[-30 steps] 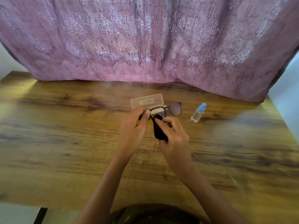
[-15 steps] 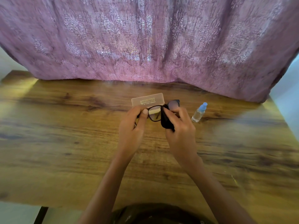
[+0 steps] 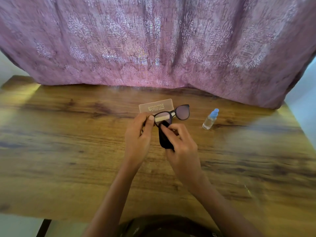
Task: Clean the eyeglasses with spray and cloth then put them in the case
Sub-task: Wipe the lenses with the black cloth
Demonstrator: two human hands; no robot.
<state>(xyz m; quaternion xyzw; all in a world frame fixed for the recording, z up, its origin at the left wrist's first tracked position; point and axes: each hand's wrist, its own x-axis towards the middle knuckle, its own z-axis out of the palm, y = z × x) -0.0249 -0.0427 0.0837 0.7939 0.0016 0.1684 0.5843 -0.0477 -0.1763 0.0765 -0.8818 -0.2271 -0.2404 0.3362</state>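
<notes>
1. We find the left hand (image 3: 138,134) pinching the left end of the eyeglasses (image 3: 183,112) between thumb and fingers, holding them over the wooden table (image 3: 68,151).
2. The eyeglasses have a thin black frame and rounded, faintly tinted lenses, and sit tilted up to the right.
3. Just behind them a pale, translucent case (image 3: 156,106) lies flat on the table, with printed lettering on its face.
4. The right hand (image 3: 183,147) grips a black cloth (image 3: 164,137), fingers curled round it, and presses its tip on the left lens.
5. A clear spray bottle (image 3: 210,119) with a blue cap stands to the right, apart from both hands.
</notes>
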